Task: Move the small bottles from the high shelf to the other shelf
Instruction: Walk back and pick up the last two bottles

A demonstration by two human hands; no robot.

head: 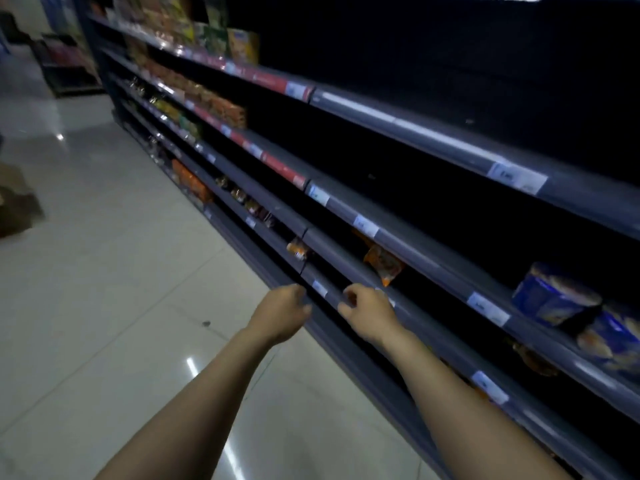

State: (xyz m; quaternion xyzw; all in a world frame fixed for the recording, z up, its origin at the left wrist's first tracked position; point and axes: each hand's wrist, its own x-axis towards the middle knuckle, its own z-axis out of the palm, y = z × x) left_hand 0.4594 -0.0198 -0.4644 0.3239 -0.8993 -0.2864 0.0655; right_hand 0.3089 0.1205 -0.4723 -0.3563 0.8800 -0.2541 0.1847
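Observation:
My left hand [282,313] is curled with its fingers hidden, at the front edge of a low grey shelf [332,296]. I cannot see whether it holds anything. My right hand [370,311] is beside it at the same shelf edge. It is closed around a small orange-labelled thing that just shows between thumb and fingers. It looks like a small bottle. Another small bottle with an orange label [298,250] stands one shelf up, to the left. Several more small bottles [244,199] line that shelf farther away.
Long dark shelving runs from far left to near right, with white price tags [488,308] on its edges. An orange packet [382,263] and blue tins [557,296] sit on the middle shelves. The far shelves [207,36] hold boxed goods. Glossy tiled floor [104,289] lies to the left.

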